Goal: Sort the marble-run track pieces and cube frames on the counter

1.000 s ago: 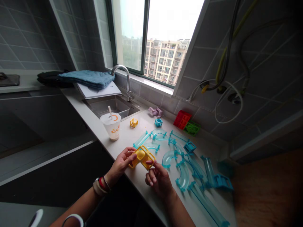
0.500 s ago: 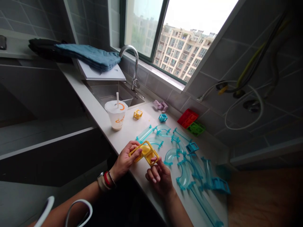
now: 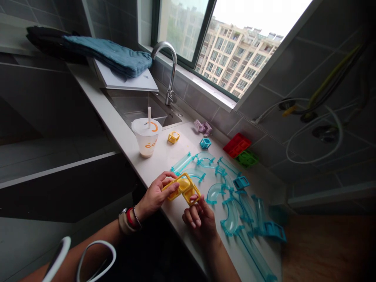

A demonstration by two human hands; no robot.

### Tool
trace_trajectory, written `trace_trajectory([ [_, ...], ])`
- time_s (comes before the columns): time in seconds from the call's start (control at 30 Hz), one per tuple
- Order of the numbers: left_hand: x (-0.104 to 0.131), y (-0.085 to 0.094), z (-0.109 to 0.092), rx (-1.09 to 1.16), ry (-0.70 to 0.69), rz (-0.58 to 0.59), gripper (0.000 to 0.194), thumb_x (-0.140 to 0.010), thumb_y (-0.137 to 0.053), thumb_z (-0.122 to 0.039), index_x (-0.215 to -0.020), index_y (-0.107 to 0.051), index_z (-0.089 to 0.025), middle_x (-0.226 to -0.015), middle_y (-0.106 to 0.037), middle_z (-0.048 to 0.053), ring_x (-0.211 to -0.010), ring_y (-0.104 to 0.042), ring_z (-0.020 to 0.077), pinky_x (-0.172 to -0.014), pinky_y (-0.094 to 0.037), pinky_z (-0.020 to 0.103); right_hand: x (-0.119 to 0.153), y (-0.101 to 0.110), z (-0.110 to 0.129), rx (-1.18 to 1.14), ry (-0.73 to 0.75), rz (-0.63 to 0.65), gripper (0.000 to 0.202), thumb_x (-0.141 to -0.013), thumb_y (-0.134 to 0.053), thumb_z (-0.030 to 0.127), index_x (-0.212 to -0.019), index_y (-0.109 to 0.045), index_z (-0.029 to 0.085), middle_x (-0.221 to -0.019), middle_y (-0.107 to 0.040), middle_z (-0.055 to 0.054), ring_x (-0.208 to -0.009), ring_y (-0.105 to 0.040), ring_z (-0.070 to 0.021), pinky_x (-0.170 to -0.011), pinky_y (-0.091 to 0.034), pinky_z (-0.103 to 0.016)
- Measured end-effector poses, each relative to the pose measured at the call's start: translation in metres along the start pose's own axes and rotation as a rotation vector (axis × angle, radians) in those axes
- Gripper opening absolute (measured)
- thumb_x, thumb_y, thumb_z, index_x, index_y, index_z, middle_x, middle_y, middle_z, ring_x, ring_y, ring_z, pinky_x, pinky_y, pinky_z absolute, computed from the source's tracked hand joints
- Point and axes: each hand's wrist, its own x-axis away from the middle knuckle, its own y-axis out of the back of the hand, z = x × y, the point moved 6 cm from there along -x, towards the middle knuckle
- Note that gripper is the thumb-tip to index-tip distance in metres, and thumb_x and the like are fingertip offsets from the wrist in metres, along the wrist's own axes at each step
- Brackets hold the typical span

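Observation:
A yellow plastic frame piece with several square openings is held above the counter's front edge. My left hand grips its left end, thumb on top. At its right corner, my right hand pinches the frame between thumb and index finger, the other fingers curled below. Clear teal track pieces, curved and straight, lie spread just beyond and to the right. A small yellow cube frame and a teal cube frame rest farther back.
A lidded cup with a straw stands left of the hands near the sink. Behind are a faucet and blue cloth on a white box. Red and green pieces sit by the wall.
The camera view has shifted slightly. Both hands keep hold of the yellow frame piece, with almost the same grip and pose. The loose pieces on the counter have not moved.

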Motion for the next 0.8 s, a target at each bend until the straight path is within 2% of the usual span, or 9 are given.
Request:
trace_trajectory([
  [0.23, -0.001, 0.004, -0.007, 0.027, 0.027, 0.04, 0.039, -0.09, -0.077, -0.037, -0.117, -0.053, -0.022, -0.105, -0.074, 0.005, -0.086, -0.069, 0.0158, -0.074, -0.051, 0.025, -0.001, 0.006, 0.0, -0.03, -0.01, -0.067, 0.035, -0.091, -0.072, 0.054, -0.093, -0.076, 0.019, -0.036, -0.041, 0.01, -0.035, -0.032, -0.0067, -0.049, -0.028, -0.023],
  [0.53, -0.002, 0.011, -0.005, 0.015, 0.01, 0.056, 0.055, -0.08, -0.086, -0.027, -0.129, -0.062, -0.021, -0.126, -0.07, 0.01, -0.117, -0.067, 0.0263, -0.098, -0.053, 0.035, -0.004, 0.01, 0.004, -0.006, 0.055, -0.162, 0.032, -0.089, -0.075, 0.048, -0.093, -0.072, 0.017, -0.041, -0.043, 0.01, -0.04, -0.036, -0.0075, -0.051, -0.033, -0.023],
  [0.63, -0.002, 0.011, -0.005, 0.011, 0.014, 0.041, 0.054, -0.077, -0.088, -0.026, -0.125, -0.066, -0.02, -0.126, -0.071, 0.009, -0.118, -0.067, 0.0263, -0.1, -0.053, 0.036, -0.004, 0.013, 0.003, -0.044, 0.003, -0.177, 0.034, -0.089, -0.075, 0.05, -0.091, -0.072, 0.016, -0.042, -0.044, 0.01, -0.039, -0.037, -0.007, -0.049, -0.035, -0.022],
  [0.8, -0.003, 0.011, -0.005, 0.03, -0.006, 0.095, 0.054, -0.075, -0.089, -0.02, -0.124, -0.067, -0.021, -0.123, -0.074, 0.008, -0.115, -0.069, 0.0241, -0.097, -0.055, 0.032, -0.005, 0.015, 0.002, -0.114, -0.08, -0.173, 0.035, -0.085, -0.078, 0.051, -0.084, -0.07, 0.017, -0.044, -0.048, 0.009, -0.038, -0.043, -0.0071, -0.043, -0.035, -0.019],
])
